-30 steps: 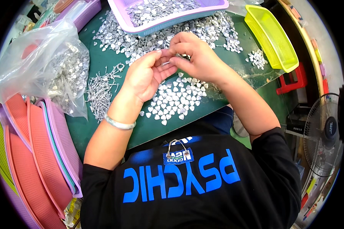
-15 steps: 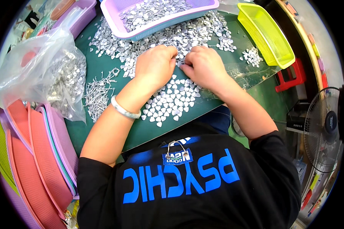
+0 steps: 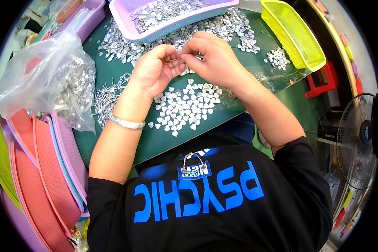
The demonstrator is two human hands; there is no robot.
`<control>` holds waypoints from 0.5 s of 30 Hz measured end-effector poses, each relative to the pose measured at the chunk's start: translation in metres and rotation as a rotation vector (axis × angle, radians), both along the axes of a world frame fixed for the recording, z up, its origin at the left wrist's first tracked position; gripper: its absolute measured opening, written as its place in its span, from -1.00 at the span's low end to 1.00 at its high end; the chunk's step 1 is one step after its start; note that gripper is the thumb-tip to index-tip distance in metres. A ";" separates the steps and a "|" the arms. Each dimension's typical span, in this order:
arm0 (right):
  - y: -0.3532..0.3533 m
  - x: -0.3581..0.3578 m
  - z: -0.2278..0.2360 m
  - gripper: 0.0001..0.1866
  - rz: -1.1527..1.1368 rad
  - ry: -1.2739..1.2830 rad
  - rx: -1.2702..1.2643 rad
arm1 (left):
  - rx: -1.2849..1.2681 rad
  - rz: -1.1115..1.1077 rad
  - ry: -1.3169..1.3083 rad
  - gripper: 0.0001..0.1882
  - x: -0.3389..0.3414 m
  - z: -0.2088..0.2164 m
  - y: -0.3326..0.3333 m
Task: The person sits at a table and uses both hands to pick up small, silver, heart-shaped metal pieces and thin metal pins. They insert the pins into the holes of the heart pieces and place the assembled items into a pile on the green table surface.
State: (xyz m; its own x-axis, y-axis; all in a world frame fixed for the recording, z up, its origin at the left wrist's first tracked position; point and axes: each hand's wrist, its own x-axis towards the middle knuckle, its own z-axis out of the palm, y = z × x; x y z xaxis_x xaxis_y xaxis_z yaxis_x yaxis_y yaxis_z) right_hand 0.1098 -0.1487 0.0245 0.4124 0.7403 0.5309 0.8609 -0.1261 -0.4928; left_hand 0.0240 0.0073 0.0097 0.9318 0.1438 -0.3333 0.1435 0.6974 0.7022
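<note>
My left hand is turned palm up above the green table, its fingers loosely curled and its index finger and thumb closed toward the right. Fingertip to fingertip with it, my right hand pinches something too small to make out. Just below both hands lies a spread of flat silver heart-shaped pieces on the tabletop. Behind them is a large heap of the same hearts. A pile of thin silver pins with ring ends lies to the left of my left wrist.
A purple basket full of hearts stands on the heap. At left sits a clear plastic bag of hearts, with stacked coloured baskets nearer me. A yellow-green basket is at right, beside a small heart pile. A fan stands beyond.
Both hands have risen off the heap's near edge. My left hand has rolled palm up and shifted left; my right hand has moved up and left to meet its fingertips.
</note>
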 end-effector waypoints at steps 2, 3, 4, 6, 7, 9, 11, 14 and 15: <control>0.007 -0.002 0.004 -0.92 0.084 -0.006 0.042 | -0.258 -0.062 -0.082 -0.92 -0.003 -0.006 0.013; 0.010 -0.002 0.007 -0.91 0.127 -0.009 0.063 | -0.261 -0.018 -0.074 -0.92 -0.009 -0.006 0.018; 0.010 -0.001 0.010 -0.89 0.142 0.030 0.056 | -0.266 0.024 -0.067 -0.92 -0.016 -0.002 0.019; 0.008 0.004 0.007 -0.88 0.087 0.052 0.040 | -0.314 0.091 -0.097 -0.90 -0.032 -0.002 0.031; 0.006 0.005 0.005 -0.88 0.068 0.066 0.035 | -0.304 0.085 -0.124 -0.92 -0.043 -0.005 0.046; -0.001 0.007 0.002 -0.89 0.044 0.024 -0.057 | -0.243 0.145 -0.182 -0.89 -0.062 -0.006 0.065; -0.007 0.007 -0.003 -0.88 0.035 0.009 -0.139 | -0.191 0.267 -0.198 -0.85 -0.081 -0.002 0.076; -0.017 0.005 -0.006 -0.89 0.026 -0.001 -0.241 | -0.134 0.379 -0.167 -0.79 -0.097 0.000 0.084; -0.020 0.005 -0.008 -0.89 0.020 -0.007 -0.259 | -0.116 0.400 -0.168 -0.78 -0.100 -0.001 0.087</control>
State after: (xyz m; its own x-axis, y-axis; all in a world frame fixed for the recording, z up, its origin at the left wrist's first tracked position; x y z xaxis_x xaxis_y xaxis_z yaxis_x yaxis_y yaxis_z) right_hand 0.1151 -0.1688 0.0165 0.3930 0.8602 0.3249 0.8678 -0.2301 -0.4404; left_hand -0.0757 0.0941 0.0085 0.8531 0.4742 -0.2176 -0.2626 0.7506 0.6063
